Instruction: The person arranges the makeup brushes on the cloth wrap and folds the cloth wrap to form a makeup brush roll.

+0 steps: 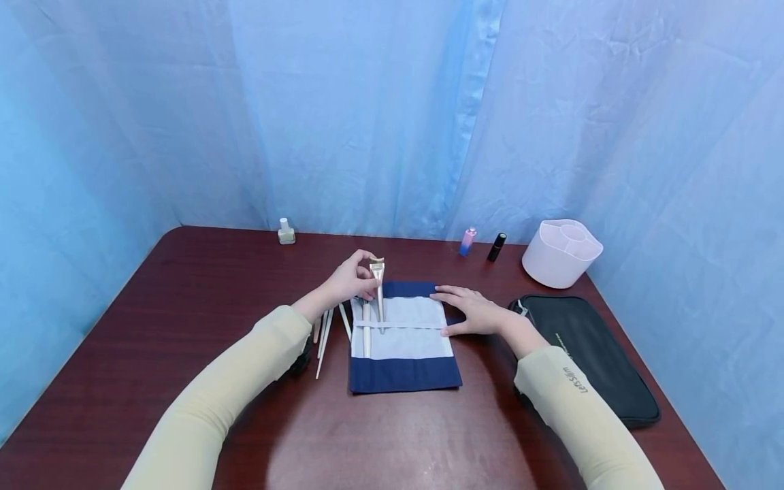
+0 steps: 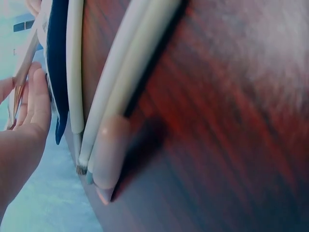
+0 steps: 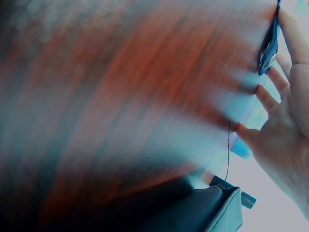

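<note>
My left hand [image 1: 352, 279] pinches a makeup brush [image 1: 379, 286] with a shiny metallic handle, bristles upward. Its handle slants down to the elastic band of a navy and white brush roll [image 1: 404, 374] lying unfolded on the table, and its tip shows just past the band. A white-handled brush [image 1: 367, 340] lies tucked under the same band, at the left. Spread fingers of my right hand [image 1: 474, 312] rest along the roll's right edge. In the left wrist view, several pale-handled brushes [image 2: 74, 63] lie beside the roll.
A black zip pouch [image 1: 594, 361] lies under my right forearm's far side, with a white divided organizer [image 1: 557, 262] behind it. Along the back stand a nail polish bottle [image 1: 286, 233], a pink-blue bottle [image 1: 467, 242] and a black tube [image 1: 497, 248]. Something dark [image 1: 300, 362] shows by the left sleeve.
</note>
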`<state>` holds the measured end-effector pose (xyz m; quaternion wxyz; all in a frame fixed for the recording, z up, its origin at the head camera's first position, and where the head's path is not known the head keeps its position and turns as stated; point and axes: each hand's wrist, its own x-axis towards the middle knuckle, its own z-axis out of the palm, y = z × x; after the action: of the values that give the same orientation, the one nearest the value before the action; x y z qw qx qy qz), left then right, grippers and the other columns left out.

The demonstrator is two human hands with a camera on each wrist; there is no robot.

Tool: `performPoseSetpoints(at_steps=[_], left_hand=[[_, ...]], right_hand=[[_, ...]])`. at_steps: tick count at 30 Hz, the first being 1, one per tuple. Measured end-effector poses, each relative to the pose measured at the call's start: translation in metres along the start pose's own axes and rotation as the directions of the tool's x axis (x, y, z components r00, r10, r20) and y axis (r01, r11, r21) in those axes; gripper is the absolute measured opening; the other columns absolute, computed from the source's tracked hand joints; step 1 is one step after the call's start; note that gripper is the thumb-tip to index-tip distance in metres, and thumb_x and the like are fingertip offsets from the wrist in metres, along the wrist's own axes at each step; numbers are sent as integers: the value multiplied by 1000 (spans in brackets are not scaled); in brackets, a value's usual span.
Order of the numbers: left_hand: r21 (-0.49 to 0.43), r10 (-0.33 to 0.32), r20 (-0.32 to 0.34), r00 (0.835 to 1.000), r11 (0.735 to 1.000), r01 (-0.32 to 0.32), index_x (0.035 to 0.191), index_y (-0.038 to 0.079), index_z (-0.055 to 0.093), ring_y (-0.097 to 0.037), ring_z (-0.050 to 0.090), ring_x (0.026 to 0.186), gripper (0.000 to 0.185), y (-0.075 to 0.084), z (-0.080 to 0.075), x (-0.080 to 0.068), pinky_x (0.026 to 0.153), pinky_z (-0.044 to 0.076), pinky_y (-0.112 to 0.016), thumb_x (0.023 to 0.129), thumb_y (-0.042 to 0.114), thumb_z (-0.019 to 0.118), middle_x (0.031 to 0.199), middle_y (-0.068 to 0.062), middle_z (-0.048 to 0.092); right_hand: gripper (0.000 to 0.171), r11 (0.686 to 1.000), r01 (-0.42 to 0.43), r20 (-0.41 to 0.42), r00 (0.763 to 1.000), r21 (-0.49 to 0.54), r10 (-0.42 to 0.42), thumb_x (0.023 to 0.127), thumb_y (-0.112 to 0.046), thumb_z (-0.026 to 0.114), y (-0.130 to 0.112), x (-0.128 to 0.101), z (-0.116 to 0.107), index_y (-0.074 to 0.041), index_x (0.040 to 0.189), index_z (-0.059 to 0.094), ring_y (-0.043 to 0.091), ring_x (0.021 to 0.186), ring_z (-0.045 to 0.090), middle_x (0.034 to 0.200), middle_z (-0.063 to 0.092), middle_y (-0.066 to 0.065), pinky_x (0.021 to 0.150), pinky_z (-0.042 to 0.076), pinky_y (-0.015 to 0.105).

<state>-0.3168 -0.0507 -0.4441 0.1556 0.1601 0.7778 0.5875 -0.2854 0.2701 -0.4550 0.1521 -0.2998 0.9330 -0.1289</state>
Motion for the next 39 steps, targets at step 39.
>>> performPoseSetpoints(at_steps=[39], left_hand=[[443, 17, 425, 905, 868, -224, 108, 8, 68, -10, 60, 81, 26, 3, -4, -8, 71, 49, -24, 84, 19, 72, 91, 1, 67]], right_hand=[[84, 1000, 11, -7, 1000, -12, -12, 79, -62, 63, -6, 2, -2, -25, 148, 32, 29, 141, 22, 155, 24, 4, 110, 18, 60]])
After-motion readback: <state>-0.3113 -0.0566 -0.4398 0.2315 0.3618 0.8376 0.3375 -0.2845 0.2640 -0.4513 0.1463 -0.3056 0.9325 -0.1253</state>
